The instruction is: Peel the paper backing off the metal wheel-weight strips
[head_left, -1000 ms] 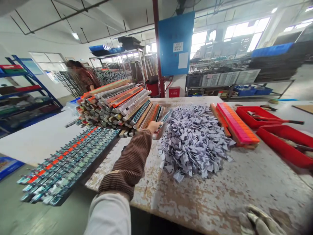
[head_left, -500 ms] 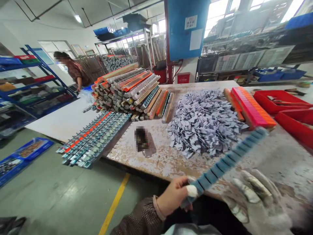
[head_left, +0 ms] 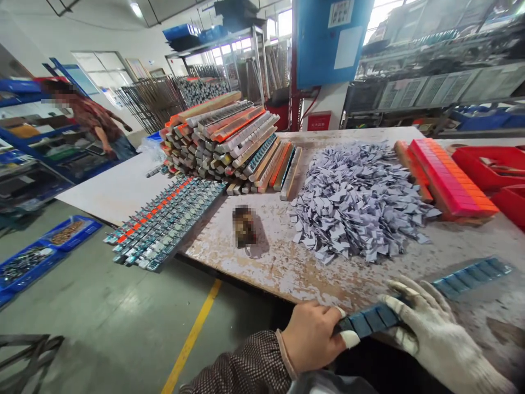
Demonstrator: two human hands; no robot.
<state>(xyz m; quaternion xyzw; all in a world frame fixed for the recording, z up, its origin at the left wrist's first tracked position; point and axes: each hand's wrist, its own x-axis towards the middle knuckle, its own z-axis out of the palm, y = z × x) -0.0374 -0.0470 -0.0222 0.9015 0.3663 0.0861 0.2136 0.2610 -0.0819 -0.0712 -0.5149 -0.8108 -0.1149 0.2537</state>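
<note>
A long blue segmented bar (head_left: 471, 278) slants across the table's front edge, rising toward the right. My left hand (head_left: 310, 335), bare apart from white covers on the thumb and a fingertip, pinches its near end. Around its middle closes my right hand (head_left: 435, 328) in a white knit glove, hiding that stretch of the bar. Just beyond the bar lies a heap of small folded pale grey pieces (head_left: 356, 202). Pink and orange segmented bars (head_left: 453, 178) rest to the right of the heap.
Many wooden and coloured bars (head_left: 221, 142) are stacked at the back of the table (head_left: 283, 257). Teal spiked strips (head_left: 164, 224) overhang its left edge. Red bins (head_left: 492, 167) stand right. Blue trays (head_left: 68, 235) sit on the floor. A person (head_left: 92, 123) is by the shelves.
My right hand has moved onto the bar and closed around its middle. The bar's far end has swung lower and to the right. The person behind has shifted left in view.
</note>
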